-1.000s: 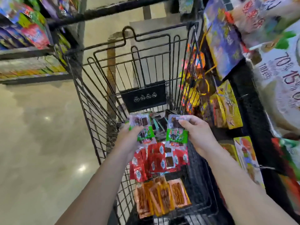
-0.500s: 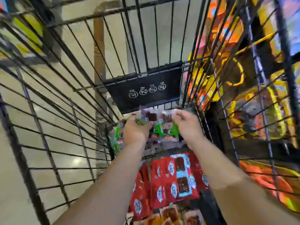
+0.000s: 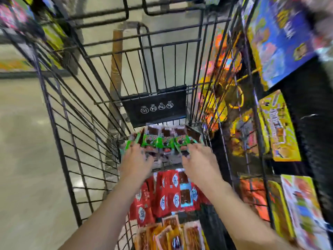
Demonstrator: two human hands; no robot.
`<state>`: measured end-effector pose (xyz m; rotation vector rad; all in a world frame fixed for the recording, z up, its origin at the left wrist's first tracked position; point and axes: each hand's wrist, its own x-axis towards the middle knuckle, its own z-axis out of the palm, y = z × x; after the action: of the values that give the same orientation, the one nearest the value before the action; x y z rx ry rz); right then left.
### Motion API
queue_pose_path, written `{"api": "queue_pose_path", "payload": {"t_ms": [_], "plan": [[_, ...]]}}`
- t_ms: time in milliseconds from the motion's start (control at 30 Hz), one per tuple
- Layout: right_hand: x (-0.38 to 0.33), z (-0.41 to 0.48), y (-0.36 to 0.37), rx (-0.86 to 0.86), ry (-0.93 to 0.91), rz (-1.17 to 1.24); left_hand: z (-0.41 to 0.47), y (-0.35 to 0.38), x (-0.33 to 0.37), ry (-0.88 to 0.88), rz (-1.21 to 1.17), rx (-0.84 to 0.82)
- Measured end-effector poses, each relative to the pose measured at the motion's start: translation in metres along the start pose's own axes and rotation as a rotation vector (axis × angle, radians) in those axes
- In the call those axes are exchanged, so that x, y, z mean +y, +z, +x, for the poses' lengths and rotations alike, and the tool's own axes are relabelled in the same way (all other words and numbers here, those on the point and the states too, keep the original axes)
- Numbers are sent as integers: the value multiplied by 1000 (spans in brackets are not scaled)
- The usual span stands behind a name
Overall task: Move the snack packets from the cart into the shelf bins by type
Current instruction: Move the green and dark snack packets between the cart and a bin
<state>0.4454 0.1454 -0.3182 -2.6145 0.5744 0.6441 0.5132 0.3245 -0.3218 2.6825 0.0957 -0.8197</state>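
Both forearms are being stretched forward into the wire cart [image 3: 54, 123], backs of the hands upward. The left hand [image 3: 136, 160] and the right hand [image 3: 200, 159] are being set against the near edge of the green packets [image 3: 163, 141], which are lined up at the cart's far end. Whether they are being gripped cannot be told through the blur. Red packets [image 3: 171, 193] and orange packets [image 3: 173, 235] are lying nearer.

One wire cart [image 3: 155, 116]. Inside lie three kinds: perhaps five green packets [image 3: 162, 141], six red packets [image 3: 170, 193] and five orange packets [image 3: 191, 235].
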Motion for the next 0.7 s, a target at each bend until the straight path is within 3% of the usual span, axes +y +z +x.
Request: {"api": "queue_pose_path", "payload": {"t_ms": [167, 333, 700], "plan": [[1, -97, -37, -15, -108, -242, -110, -39, -3, 87, 277, -16], [5, -201, -76, 91, -166, -267, -238, -64, -16, 190, 411, 80], [10, -417, -85, 184, -172, -336, -420, -109, -76, 264, 436, 220]]}}
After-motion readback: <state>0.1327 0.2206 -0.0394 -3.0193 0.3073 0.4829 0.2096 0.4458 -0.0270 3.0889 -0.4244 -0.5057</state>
